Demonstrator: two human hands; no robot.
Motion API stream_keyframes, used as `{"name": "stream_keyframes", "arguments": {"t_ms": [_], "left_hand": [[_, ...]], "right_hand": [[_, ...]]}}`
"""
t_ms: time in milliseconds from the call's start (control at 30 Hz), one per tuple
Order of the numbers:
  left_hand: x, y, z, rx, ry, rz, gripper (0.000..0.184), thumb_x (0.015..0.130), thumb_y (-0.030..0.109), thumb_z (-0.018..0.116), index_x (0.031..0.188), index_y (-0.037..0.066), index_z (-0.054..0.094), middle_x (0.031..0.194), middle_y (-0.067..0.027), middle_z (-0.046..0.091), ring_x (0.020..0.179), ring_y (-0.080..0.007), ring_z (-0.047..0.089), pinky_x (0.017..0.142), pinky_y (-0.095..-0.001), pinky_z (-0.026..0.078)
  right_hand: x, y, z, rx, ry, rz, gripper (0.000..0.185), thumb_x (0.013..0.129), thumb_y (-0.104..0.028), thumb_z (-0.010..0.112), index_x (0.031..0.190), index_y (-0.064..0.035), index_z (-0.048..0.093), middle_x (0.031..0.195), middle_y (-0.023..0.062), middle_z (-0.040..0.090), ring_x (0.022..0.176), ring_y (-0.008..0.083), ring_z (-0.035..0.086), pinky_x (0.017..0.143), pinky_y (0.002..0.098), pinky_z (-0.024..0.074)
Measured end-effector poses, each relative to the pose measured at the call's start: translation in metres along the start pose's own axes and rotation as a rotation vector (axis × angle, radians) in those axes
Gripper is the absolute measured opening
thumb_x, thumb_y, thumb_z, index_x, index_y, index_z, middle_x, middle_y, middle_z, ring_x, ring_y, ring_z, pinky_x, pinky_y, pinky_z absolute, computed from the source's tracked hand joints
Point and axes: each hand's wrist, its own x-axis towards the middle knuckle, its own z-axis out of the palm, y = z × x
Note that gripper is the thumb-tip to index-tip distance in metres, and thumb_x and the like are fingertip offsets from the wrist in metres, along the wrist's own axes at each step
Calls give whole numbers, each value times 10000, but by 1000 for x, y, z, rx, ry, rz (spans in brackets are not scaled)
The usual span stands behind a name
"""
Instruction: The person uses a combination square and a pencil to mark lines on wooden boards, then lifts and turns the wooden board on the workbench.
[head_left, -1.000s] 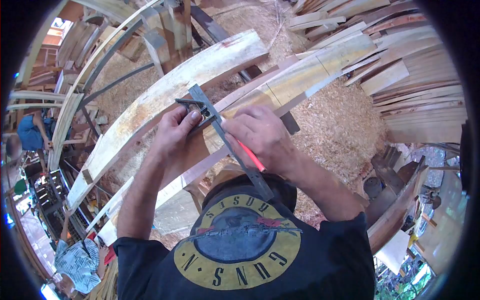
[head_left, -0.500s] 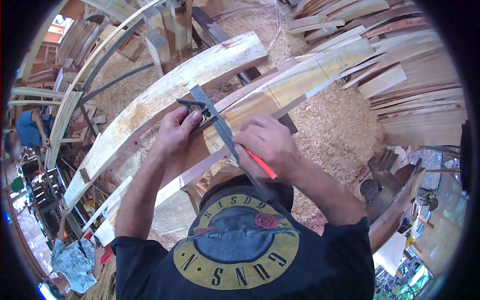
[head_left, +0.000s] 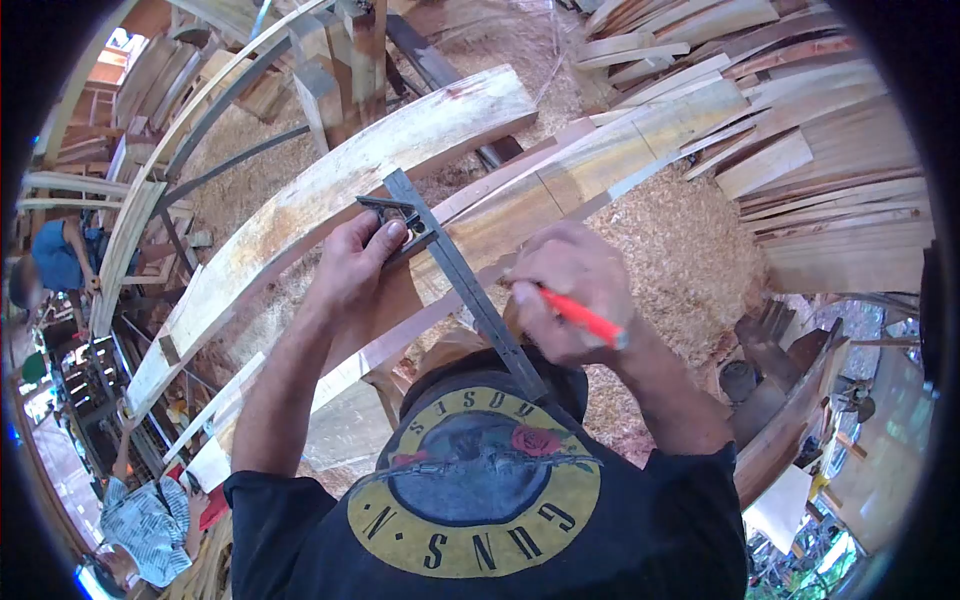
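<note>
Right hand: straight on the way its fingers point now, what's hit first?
Probably the square's blade, to the left of the right hand in the picture; depth is unclear, so the board beneath the blade could come first.

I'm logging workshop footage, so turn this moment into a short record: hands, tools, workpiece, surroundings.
left hand: grips a combination square by its head
right hand: holds a red marking tool; blurred, off the square
square position: across a plank
plank marks: two dark lines, beyond the square
ground: wood shavings
far right: stacked boards
lower left: another person, patterned shirt
</note>
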Motion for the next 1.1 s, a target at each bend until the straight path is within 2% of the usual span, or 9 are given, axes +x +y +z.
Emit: {"name": "stream_keyframes", "arguments": {"t_ms": [67,167,367,633,833,933,1067,1100], "left_hand": [[-2,9,3,-36,6,0,290,1048,304,635,1048,18,682,918,24,655,853,-61,528,773,-256,449],[-9,17,9,-122,23,26,302,1056,293,614,1046,-1,681,890,6,660,835,-71,524,758,-276,451],[-4,8,8,-84,30,31,286,1057,285,613,1022,8,676,851,18,635,803,-71,509,727,-283,444],[-4,11,7,-72,40,6,274,1053,269,620,984,8,671,808,22,610,772,-70,496,700,-290,439],[4,-6,10,-215,33,37,271,1055,265,612,1018,10,695,826,5,635,783,-83,522,717,-290,453],[3,-1,5,-98,6,2,237,1052,266,625,1033,36,678,899,42,617,826,-60,506,755,-256,448],[-1,2,14,-190,67,9,231,1048,247,613,1033,26,679,881,33,606,812,-76,511,743,-273,455],[0,-3,11,-66,76,50,235,1043,248,616,1004,25,683,856,24,601,797,-83,505,718,-289,453]], "right_hand": [[-1,-1,-7,17,55,61,137,800,-56,718,935,-36,716,837,109,706,777,306,686,702,399,566],[-2,3,9,15,31,3,162,803,-59,737,962,-32,723,862,112,720,797,314,693,715,390,571],[-6,1,23,1,19,-32,156,768,-53,779,903,-47,700,799,104,693,786,305,692,723,411,564],[16,13,41,-66,16,-109,149,793,-56,761,923,-34,690,802,112,692,802,315,695,725,419,561],[9,3,33,-35,-34,-84,163,833,-69,744,982,-27,693,846,124,693,796,335,688,732,431,554],[15,4,39,-72,-19,-81,145,839,-76,740,969,-28,697,852,127,695,786,345,686,726,431,557],[23,6,42,-167,-27,-112,133,837,-71,742,954,-29,694,848,133,704,780,357,691,715,434,566],[18,5,39,-133,-48,-109,136,837,-62,741,959,-28,690,848,135,707,781,358,693,714,438,569]]}}
